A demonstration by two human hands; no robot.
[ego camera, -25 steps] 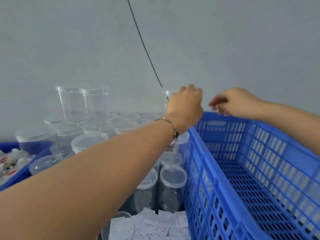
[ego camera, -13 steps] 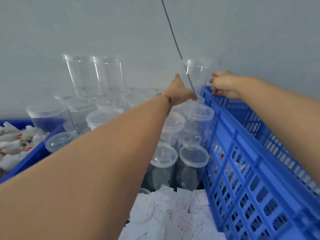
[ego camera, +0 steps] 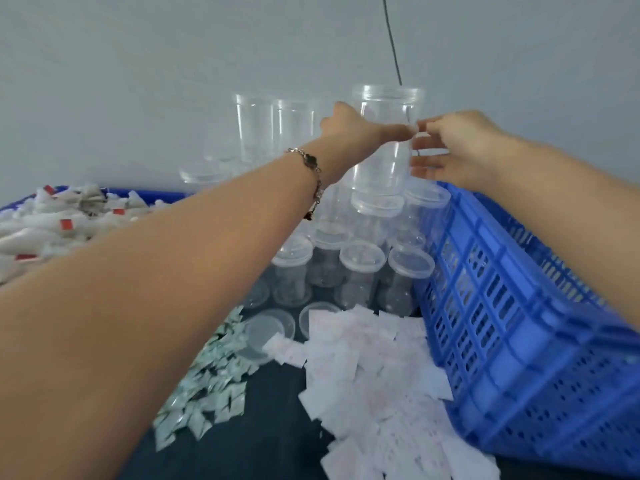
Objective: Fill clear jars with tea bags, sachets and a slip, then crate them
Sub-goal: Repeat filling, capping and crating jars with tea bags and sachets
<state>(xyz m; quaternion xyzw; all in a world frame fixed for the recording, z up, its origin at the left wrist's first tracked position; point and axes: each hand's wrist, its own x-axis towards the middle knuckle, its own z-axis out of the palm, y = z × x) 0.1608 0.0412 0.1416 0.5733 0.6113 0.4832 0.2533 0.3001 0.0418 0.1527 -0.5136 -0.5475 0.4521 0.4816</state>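
Jar (ego camera: pixel 382 147) lifted since earlier | left hand (ego camera: pixel 349 129) grips | labels unreadable

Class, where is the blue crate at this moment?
In the head view the blue crate stands on the right, under the right hand, beside the lidded jars and paper slips.

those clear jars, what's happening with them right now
A person is taking an empty clear jar from the stacked supply against the wall. The left hand grips its side, and the right hand touches it from the other side. It has no lid and nothing inside. Lidded jars stand below, beside the blue crate. Tea bags, green sachets and paper slips lie waiting, so filling hasn't begun for this jar.
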